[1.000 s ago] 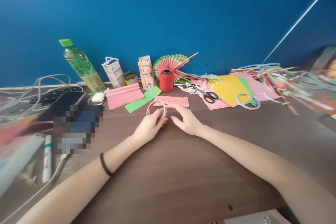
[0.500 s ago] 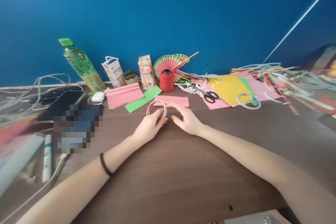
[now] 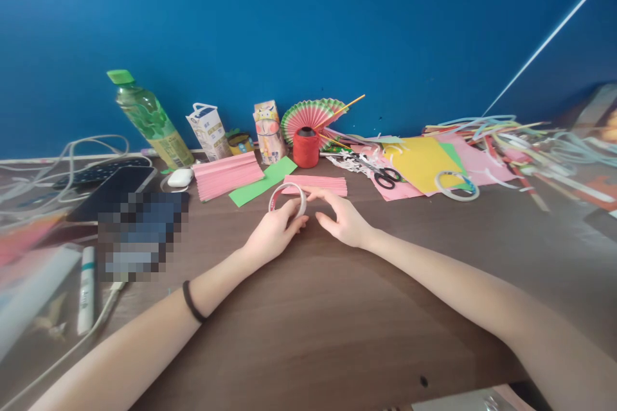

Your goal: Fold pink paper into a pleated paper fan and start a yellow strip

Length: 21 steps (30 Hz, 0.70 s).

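Observation:
My left hand point(image 3: 271, 232) grips a roll of tape point(image 3: 303, 201), which stands on its edge with the hole facing me. The fingers pass through and around the ring near its lower part. My right hand point(image 3: 346, 221) is just to the right, its thumb and fingers apart. Its fingertips reach the roll's right edge; whether they touch it I cannot tell. Behind the roll lie a pleated pink paper strip point(image 3: 328, 185) and a flat green paper strip point(image 3: 264, 182). A larger pleated pink paper point(image 3: 226, 176) rests to their left.
Along the blue wall stand a green bottle point(image 3: 153, 122), a carton point(image 3: 209, 133), a red thread spool point(image 3: 306, 149) and a paper fan point(image 3: 308, 117). Scissors point(image 3: 386, 178), yellow paper point(image 3: 418, 164) and another tape roll point(image 3: 457, 196) lie right. A marker point(image 3: 87, 292) and cable point(image 3: 103, 314) lie left.
Almost nothing differs. My right fingers have shifted very slightly beside the roll, while my left hand keeps its grip.

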Available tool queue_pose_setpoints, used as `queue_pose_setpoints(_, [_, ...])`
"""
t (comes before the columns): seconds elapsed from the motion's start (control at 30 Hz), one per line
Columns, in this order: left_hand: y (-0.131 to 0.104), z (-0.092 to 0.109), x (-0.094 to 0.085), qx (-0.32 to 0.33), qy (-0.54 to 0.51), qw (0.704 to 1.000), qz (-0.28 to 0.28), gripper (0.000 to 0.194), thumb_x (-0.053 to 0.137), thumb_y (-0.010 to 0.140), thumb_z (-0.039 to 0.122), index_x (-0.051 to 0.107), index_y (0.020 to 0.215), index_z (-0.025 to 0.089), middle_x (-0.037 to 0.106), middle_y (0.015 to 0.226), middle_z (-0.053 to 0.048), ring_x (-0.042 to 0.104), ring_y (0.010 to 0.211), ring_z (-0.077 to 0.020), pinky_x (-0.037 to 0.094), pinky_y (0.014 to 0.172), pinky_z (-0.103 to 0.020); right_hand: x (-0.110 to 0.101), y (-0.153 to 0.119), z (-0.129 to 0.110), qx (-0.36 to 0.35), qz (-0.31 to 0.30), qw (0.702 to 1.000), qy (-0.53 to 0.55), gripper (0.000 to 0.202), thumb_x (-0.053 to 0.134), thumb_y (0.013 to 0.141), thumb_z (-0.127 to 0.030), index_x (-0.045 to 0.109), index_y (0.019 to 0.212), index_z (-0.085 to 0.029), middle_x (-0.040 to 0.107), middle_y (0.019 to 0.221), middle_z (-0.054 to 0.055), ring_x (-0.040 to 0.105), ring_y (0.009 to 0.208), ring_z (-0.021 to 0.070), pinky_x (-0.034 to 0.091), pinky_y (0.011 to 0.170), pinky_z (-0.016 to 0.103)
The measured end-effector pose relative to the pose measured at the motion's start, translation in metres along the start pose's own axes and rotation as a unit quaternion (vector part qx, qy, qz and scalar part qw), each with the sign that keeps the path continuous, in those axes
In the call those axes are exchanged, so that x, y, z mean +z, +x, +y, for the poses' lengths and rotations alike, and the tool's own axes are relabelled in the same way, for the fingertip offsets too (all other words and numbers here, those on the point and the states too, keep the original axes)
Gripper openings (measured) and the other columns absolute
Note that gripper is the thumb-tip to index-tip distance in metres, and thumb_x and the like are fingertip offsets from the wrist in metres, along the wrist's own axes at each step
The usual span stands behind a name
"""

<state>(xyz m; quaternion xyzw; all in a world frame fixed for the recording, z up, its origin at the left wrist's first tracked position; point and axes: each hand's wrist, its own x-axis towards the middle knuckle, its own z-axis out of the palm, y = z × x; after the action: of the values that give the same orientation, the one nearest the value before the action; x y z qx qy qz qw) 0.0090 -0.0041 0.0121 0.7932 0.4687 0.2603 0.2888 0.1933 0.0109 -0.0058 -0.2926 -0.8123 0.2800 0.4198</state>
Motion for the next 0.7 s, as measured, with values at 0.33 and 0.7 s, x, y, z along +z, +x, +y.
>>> queue_pose_setpoints(0.33, [0.0003, -0.0010, 0.0010, -0.006, 0.003, 1.000, 0.000, 0.028, 0.043, 0.085, 0.031, 0.049, 0.109, 0.019, 0.068, 0.079, 0.000, 0.065, 0.069, -0.0148, 0.049, 0.074, -0.028, -0.0013, 0.0017, -0.0008, 0.004, -0.002, 1.000, -0.003, 0.047, 0.043, 0.075, -0.003, 0.048, 0.118, -0.021, 0.053, 0.128, 0.008, 0.048, 0.123, 0.0184, 0.036, 0.106, 0.041])
queue_pose_setpoints(0.7, [0.0007, -0.0017, 0.0009, 0.002, 0.006, 1.000, -0.001, 0.031, 0.044, 0.085, 0.030, 0.049, 0.114, 0.018, 0.068, 0.079, 0.000, 0.065, 0.066, -0.0136, 0.050, 0.073, -0.027, -0.0008, 0.0020, 0.0014, 0.010, -0.007, 1.000, 0.019, 0.048, 0.042, 0.071, -0.001, 0.048, 0.115, -0.020, 0.053, 0.128, 0.008, 0.046, 0.125, 0.0185, 0.034, 0.107, 0.041])
